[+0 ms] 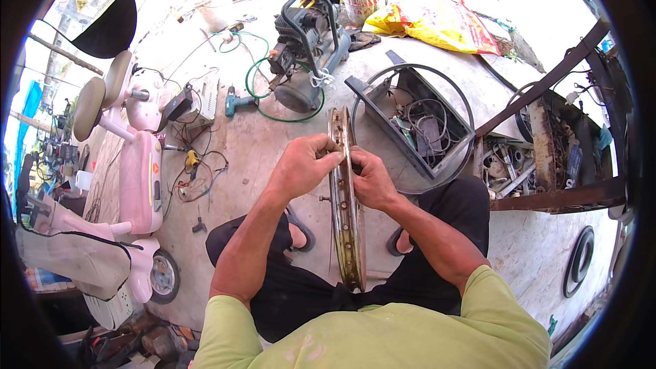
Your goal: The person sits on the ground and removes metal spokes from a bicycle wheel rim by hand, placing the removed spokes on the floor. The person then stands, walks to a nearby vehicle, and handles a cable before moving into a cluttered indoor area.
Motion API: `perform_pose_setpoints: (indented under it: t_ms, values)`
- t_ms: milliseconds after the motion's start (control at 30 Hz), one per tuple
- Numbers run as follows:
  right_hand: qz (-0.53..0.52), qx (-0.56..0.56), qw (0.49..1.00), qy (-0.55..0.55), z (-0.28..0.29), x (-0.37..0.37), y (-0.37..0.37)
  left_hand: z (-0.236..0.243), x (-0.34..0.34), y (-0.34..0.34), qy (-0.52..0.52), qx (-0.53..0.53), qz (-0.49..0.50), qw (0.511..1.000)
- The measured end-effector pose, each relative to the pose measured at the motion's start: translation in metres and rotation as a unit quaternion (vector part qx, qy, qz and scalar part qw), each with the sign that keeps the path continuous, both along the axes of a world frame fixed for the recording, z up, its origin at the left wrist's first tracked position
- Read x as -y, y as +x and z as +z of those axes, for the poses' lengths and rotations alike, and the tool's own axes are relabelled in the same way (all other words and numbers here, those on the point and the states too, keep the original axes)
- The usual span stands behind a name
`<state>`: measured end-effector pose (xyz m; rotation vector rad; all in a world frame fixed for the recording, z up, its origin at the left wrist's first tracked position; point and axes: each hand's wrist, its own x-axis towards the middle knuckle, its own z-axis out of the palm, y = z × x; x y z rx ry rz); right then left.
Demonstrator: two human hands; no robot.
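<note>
A metal wheel rim (pixel 345 232) stands upright between my knees, edge toward me, with bolt-like fittings along its face. My left hand (pixel 304 164) is closed at the rim's upper left, thumb and forefinger pinched against it; whatever small piece they hold is hidden. My right hand (pixel 365 179) grips the rim from the right side, its fingers curled around the edge. Below my left hand a bolt (pixel 324 199) sticks out to the left of the rim.
An air compressor (pixel 297 61) with green hose, a drill (pixel 236 104), a black metal box (pixel 410 123) under a large ring, and a yellow sack (pixel 430 24) lie ahead. A pink scooter (pixel 140 178) stands left; a rusty scrap-filled frame (pixel 547 184) and tyre (pixel 579 260) are right.
</note>
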<state>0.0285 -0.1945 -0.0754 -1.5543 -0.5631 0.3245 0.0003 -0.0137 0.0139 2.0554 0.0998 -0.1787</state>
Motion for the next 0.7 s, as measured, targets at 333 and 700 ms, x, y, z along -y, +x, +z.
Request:
perform_pose_setpoints:
  t_ms: [333,700]
  values:
    - [0.037,-0.027,0.999,0.021,0.002,-0.004,0.0,0.008,-0.004,-0.014,-0.01,0.002,0.003,1.0]
    - [0.034,0.004,0.999,-0.002,-0.002,0.0,-0.002,0.003,-0.001,-0.014,-0.046,0.007,0.02,0.999]
